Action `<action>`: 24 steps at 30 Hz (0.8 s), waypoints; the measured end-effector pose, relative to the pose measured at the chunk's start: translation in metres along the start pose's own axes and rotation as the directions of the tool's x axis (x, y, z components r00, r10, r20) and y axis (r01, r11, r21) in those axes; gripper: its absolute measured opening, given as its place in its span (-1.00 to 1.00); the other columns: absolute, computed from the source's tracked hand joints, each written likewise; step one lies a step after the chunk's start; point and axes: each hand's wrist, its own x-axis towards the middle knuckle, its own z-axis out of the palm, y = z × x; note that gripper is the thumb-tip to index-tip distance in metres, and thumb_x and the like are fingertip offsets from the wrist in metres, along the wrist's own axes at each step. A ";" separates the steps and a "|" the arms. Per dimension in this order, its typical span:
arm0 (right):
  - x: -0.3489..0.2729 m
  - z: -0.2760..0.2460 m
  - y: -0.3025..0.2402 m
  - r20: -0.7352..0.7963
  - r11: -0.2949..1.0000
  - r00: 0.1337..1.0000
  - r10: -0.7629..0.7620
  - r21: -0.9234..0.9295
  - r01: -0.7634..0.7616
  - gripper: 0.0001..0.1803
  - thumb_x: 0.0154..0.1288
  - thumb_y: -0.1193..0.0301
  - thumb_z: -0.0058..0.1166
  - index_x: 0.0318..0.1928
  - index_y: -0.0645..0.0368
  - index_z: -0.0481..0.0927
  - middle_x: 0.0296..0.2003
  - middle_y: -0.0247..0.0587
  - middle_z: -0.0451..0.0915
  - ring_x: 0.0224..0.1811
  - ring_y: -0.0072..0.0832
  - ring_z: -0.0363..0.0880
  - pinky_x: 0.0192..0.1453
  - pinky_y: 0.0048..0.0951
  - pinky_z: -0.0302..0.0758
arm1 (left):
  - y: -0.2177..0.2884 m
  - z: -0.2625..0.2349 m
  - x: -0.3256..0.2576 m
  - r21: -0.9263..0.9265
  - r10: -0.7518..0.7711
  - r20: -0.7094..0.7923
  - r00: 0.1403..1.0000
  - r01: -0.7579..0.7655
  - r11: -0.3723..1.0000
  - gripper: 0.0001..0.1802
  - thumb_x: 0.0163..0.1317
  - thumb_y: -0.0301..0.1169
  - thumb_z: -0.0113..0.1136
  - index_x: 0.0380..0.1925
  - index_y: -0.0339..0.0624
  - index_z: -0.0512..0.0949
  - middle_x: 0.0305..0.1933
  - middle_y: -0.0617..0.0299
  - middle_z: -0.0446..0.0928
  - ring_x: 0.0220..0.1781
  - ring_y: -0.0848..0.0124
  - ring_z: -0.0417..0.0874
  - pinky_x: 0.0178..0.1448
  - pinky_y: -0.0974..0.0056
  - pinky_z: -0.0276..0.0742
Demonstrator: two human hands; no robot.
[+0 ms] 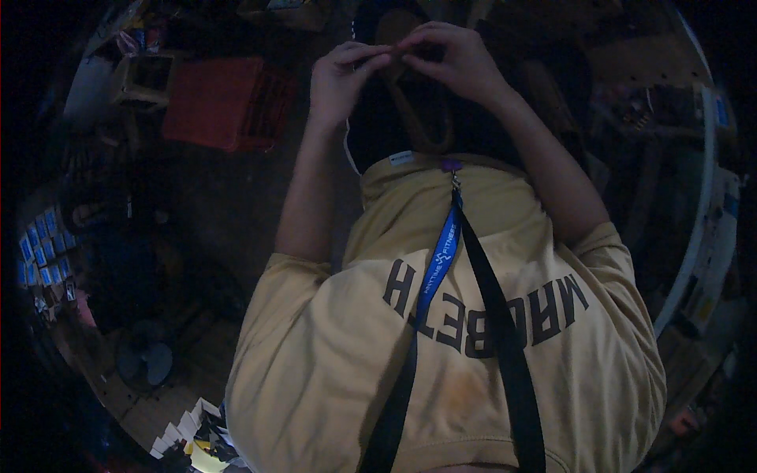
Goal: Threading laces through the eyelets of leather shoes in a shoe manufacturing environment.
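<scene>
Both hands are raised close together at the top middle, over my dark-clothed lap. My left hand [347, 75] is closed in a pinch, thumb against forefinger. My right hand [457, 59] pinches too, its fingertips meeting the left ones. Something small and reddish seems to be between the fingertips, but it is too dark to make out. Behind and below the hands lies a brown curved strap-like piece [430, 130], its loop resting on the dark cloth. A brown rounded shape [398, 27] shows just beyond the fingers; its kind is unclear.
On the left stands a red plastic crate [213, 102], with a wooden box [146, 79] beside it. Further down are stacked blue-and-white boxes [46, 248] and a fan [144, 355]. A lanyard [441, 268] hangs over my tan shirt [315, 370]. Dim shelving [694, 236] lines the right.
</scene>
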 end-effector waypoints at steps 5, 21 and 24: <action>-0.003 -0.002 0.001 0.003 0.998 0.999 0.051 0.033 -0.051 -0.77 0.27 0.44 0.42 -0.06 0.17 0.77 -0.10 -0.22 0.75 -0.02 -0.44 0.76 0.13 -0.41 0.66 | -0.002 -0.006 -0.008 -0.331 -0.218 -0.037 0.975 0.194 0.923 -0.84 0.26 -0.54 0.42 -0.17 -0.25 0.81 -0.12 0.18 0.73 0.00 0.40 0.72 0.15 0.34 0.57; -0.007 -0.007 0.014 -0.035 0.974 0.995 0.091 0.212 -0.081 -0.64 0.38 0.61 0.23 0.16 0.20 0.62 0.06 -0.22 0.72 0.10 -0.45 0.74 0.23 -0.38 0.66 | 0.005 0.020 0.013 0.040 0.116 0.087 0.989 -0.120 0.992 -0.70 0.27 -0.39 0.45 0.00 -0.14 0.71 -0.03 0.18 0.75 0.07 0.32 0.73 0.21 0.22 0.60; -0.007 -0.009 0.018 -0.032 0.994 0.998 0.049 0.100 -0.045 -0.71 0.39 0.53 0.28 0.10 0.19 0.67 -0.03 -0.22 0.78 0.09 -0.47 0.75 0.19 -0.39 0.67 | 0.002 0.024 0.014 0.058 0.209 0.094 0.973 -0.215 0.975 -0.72 0.29 -0.38 0.43 -0.01 -0.14 0.73 0.00 0.18 0.75 0.08 0.26 0.73 0.22 0.20 0.60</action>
